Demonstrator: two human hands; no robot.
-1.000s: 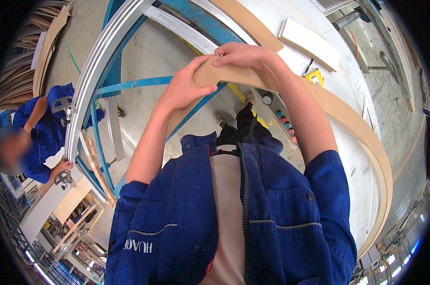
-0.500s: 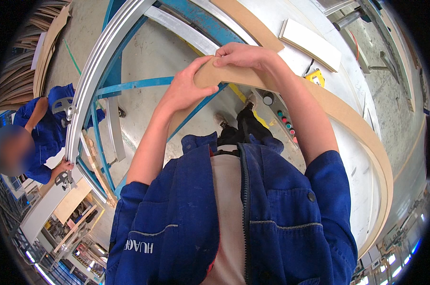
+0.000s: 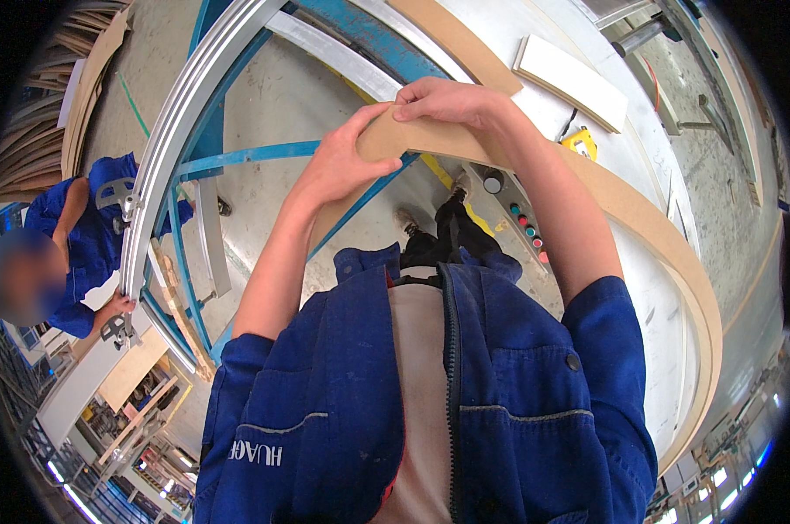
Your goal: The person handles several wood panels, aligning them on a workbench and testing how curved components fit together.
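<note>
A long, curved strip of brown fibreboard runs in front of me and bends away down the right side. My left hand is closed on its left part, thumb on the near edge and fingers at the far edge. Against the far edge, just to the right, my right hand grips the same strip with curled fingers and the thumb on top. The two hands are close together, almost meeting at the far edge. The strip's left end is partly hidden behind my left hand and forearm.
A blue metal frame with a curved silver rail stands left; a co-worker holds a clamp there. On the white table lie white panels, a yellow tape measure and another brown piece. Push buttons sit below.
</note>
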